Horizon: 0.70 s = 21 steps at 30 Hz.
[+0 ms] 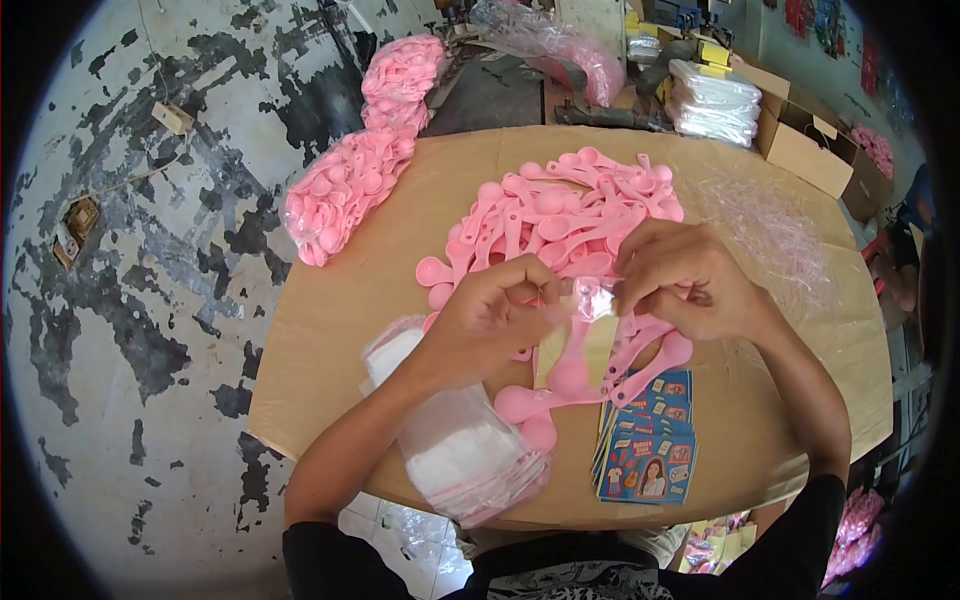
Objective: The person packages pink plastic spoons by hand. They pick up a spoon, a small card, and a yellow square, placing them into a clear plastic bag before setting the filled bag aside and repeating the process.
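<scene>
Between my hands is a small clear plastic bag (597,300) with a pink measuring spoon (569,372) and a pale yellow card (603,345) in it. My left hand (497,312) pinches the bag's left side near the top. At the top right, my right hand (690,278) has its fingers closed on the bag's edge. More pink spoons (672,352) lie just under and beside it. A large heap of pink spoons (550,215) spreads behind my hands. Below the bag is a stack of blue printed cards (650,465). My fingers partly hide the bag's opening.
A pack of clear bags (455,450) lies by my left forearm. Bagged pink spoons (350,190) sit at the table's left edge. Shredded clear plastic strips (770,240) are at right. Stacked clear packs (712,102) and a cardboard box (808,145) stand at the back.
</scene>
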Each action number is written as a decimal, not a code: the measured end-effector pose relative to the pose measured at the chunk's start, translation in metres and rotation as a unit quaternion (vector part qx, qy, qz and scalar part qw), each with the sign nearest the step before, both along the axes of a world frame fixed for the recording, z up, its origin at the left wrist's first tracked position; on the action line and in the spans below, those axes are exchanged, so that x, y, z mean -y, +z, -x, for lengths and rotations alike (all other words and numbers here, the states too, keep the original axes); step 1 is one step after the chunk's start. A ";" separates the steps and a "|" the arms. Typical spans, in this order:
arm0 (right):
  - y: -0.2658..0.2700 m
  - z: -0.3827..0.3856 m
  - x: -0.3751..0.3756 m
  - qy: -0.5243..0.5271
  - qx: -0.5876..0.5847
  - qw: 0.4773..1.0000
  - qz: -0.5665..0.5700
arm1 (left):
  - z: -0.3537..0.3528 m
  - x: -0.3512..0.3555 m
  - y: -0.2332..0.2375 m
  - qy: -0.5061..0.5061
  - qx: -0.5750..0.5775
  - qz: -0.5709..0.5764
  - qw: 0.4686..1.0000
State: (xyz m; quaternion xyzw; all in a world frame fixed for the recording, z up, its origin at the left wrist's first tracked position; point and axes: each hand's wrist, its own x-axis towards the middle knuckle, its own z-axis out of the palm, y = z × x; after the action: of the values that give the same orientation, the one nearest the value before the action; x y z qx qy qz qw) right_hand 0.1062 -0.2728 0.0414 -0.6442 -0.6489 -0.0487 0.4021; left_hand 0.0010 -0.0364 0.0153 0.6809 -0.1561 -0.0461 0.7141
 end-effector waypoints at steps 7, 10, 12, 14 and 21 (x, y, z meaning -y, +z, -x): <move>0.023 0.043 -0.005 -0.119 -0.144 0.977 0.106 | 0.005 0.008 0.007 -0.002 0.086 -0.051 0.995; 0.028 0.057 0.011 -0.157 -0.162 0.972 0.060 | 0.023 0.006 0.024 0.043 0.111 0.002 0.993; 0.065 0.071 0.040 -0.209 -0.143 0.948 0.192 | 0.050 -0.015 0.032 0.072 0.169 -0.140 0.973; 0.089 0.072 0.079 -0.150 -0.159 0.890 0.401 | 0.085 -0.045 0.029 0.079 0.197 -0.272 0.939; 0.042 0.106 0.033 -0.178 0.038 0.920 0.347 | 0.162 -0.054 -0.021 0.109 0.201 -0.487 0.843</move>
State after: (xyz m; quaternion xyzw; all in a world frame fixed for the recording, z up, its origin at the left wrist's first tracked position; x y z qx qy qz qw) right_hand -0.0003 -0.3056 0.0835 -0.8458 -0.5145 0.0843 0.1128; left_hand -0.1613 0.0178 -0.0053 0.9480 -0.1788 0.1001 0.2437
